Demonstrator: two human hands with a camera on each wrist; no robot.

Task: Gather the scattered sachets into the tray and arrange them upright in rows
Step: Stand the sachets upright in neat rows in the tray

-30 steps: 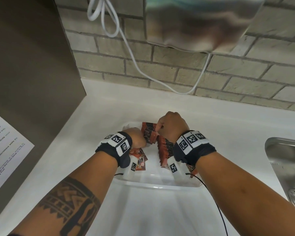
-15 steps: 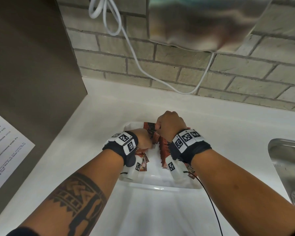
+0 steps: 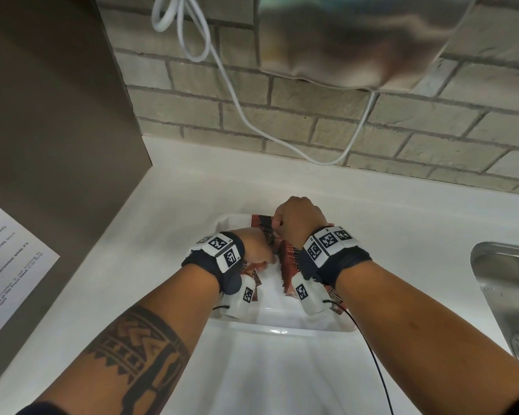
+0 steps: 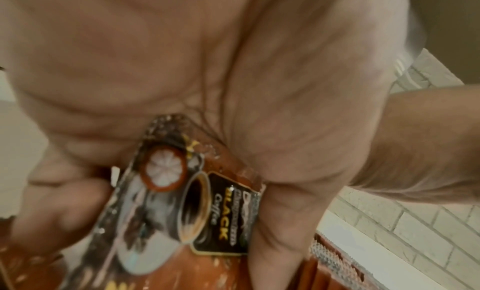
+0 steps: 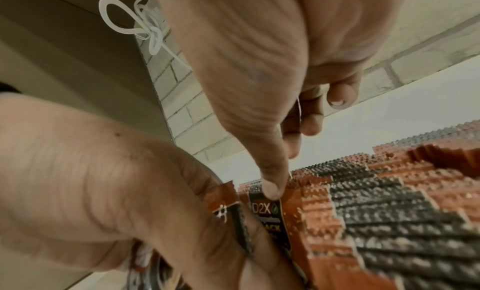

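A white tray (image 3: 282,327) lies on the white counter, and both hands are inside it. Brown-and-black coffee sachets (image 3: 291,262) stand upright in a row along its right side; the right wrist view shows their serrated tops (image 5: 389,212). My left hand (image 3: 253,247) grips a small stack of sachets (image 4: 182,202) between thumb and fingers (image 4: 161,233), beside the row's far end. My right hand (image 3: 297,223) is curled over that far end. Its thumb (image 5: 272,190) and forefinger pinch the top edge of a sachet (image 5: 267,210) leaning against the row.
A steel sink (image 3: 504,295) is set into the counter on the right. A printed sheet (image 3: 9,265) hangs on the dark panel at left. A white cable (image 3: 237,109) droops along the brick wall behind. A thin black wire (image 3: 375,369) trails from my right wrist.
My left hand has moved right with its sachets, close up against the right hand. The right hand has stayed at the far end of the row.
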